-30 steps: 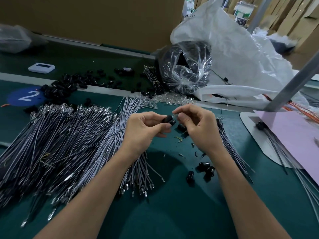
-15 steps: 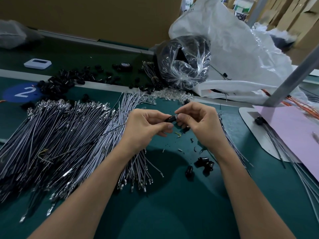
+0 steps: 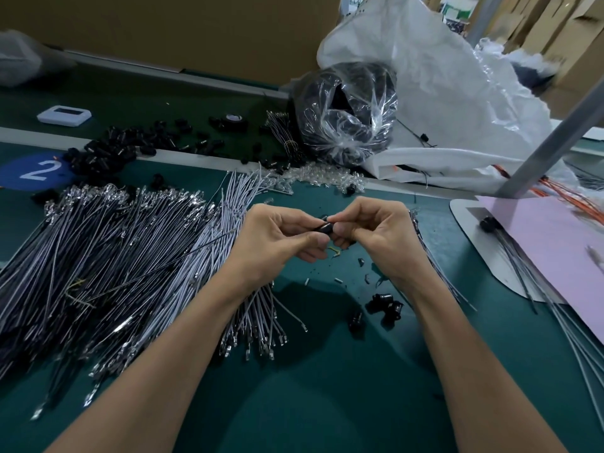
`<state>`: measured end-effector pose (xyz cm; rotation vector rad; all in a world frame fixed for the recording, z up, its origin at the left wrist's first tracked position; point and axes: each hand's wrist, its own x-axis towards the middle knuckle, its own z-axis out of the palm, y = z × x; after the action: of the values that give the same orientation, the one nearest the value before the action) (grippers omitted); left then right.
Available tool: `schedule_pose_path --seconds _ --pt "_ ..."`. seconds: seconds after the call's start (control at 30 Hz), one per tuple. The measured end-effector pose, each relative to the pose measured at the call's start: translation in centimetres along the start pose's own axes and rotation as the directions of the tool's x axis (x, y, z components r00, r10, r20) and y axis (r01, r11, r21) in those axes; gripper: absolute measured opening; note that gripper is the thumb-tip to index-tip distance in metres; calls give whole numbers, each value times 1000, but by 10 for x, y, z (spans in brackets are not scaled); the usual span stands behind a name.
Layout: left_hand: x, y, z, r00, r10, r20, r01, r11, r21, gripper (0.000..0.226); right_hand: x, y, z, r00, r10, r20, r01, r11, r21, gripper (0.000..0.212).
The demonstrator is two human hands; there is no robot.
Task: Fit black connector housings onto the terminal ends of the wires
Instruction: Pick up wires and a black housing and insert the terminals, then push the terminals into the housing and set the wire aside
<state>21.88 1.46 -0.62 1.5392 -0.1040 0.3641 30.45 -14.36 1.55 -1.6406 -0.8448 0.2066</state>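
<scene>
The left hand (image 3: 277,243) and the right hand (image 3: 379,237) are meeting above the green worktop (image 3: 327,387), each grip clamped by thumb and forefinger on one black connector housing (image 3: 325,227) held between them, the other fingers curling under. A thin dark wire (image 3: 163,268) is running from the left hand out across the big pile of grey wires (image 3: 114,256) lying to the left, their metal terminals showing at both ends. A few loose housings (image 3: 385,304) are lying just beside the right wrist. Further back a heap of black housings (image 3: 108,152) is spreading next to a round blue label (image 3: 36,170) reading "2", and a clear bag of black parts (image 3: 346,116) is leaning against a white sack (image 3: 457,93)
</scene>
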Motion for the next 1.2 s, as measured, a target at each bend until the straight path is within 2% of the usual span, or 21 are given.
schedule_pose_path --seconds 0.13,0.2,0.3,0.4,0.47,0.53,0.6,0.63,0.7,0.77,0.83,0.9,0.97,1.1,1.2 --pt "-1 -1 0 1000 -7 -10 7 1000 -14 15 1 0 1 1000 20 -9 -20 999 26 23" --pt "-1 0 1 999 -19 -37 17 998 -67 15 0 -1 5 1000 16 -23 -14 996 91 16" --pt "1 2 -2 997 -44 -57 33 984 -177 22 -1 -4 11 1000 11 19 -15 979 203 12" --pt "0 3 -4 998 -60 0 59 979 -194 42 -1 -9 8 1000 9 22 -15 961 274 8" --pt "0 4 -5 998 -56 -42 47 981 -189 49 -3 -15 -6 1000 21 8 -22 868 496 10" --pt "0 8 -7 982 -56 -179 19 979 -201 56 -9 -22 -30 999 -1 -40 29 716 697 12" --pt "1 10 -11 948 -60 -312 -13 974 -227 58 -17 -27 -58 989 -4 -146 115 639 761 13" --pt "1 11 -12 929 -61 -364 -29 971 -237 56 -20 -29 -73 978 21 -209 144 656 741 15" --pt "2 12 -12 894 -65 -444 -54 967 -250 54 -22 -32 -100 940 89 -329 131 797 590 17" --pt "2 14 -13 863 -67 -501 -77 962 -263 55 -19 -29 -120 907 128 -400 8 947 321 16" --pt "2 14 -14 833 -68 -550 -98 959 -267 55 -12 -22 -128 893 135 -429 -150 989 -1 20" --pt "2 15 -16 803 -74 -591 -107 958 -265 55 -4 -15 -123 896 138 -422 -284 909 -306 31" --pt "2 15 -17 781 -80 -620 -108 959 -260 54 1 -15 -103 919 159 -360 -334 798 -502 31" --pt "4 15 -16 755 -91 -649 -101 962 -252 52 5 -23 -22 975 203 -88 -213 753 -622 11" --pt "5 15 -15 739 -90 -668 -103 964 -245 53 12 -19 46 955 287 73 -165 719 -675 27"
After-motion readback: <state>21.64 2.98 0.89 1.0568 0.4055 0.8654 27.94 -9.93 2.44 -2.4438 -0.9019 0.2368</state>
